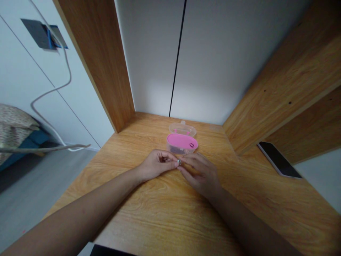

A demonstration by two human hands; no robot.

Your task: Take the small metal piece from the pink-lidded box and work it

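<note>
A small round whitish-green piece, ring-like in outline and too small to identify, sits between the fingertips of both hands. My left hand comes in from the left and pinches it with thumb and index finger. From the right, my right hand closes its thumb and fingertips on the same piece. Just beyond the hands stands an oval clear plastic box with a pink top layer, marked by a small dark round print. Its clear lid lies open behind it. Contents show only faintly through the box wall.
A phone-like dark slab lies on the wooden tabletop at the right. Wooden panels rise left and right, with a pale wall behind. A white cable hangs at left. A dark object shows at the front edge.
</note>
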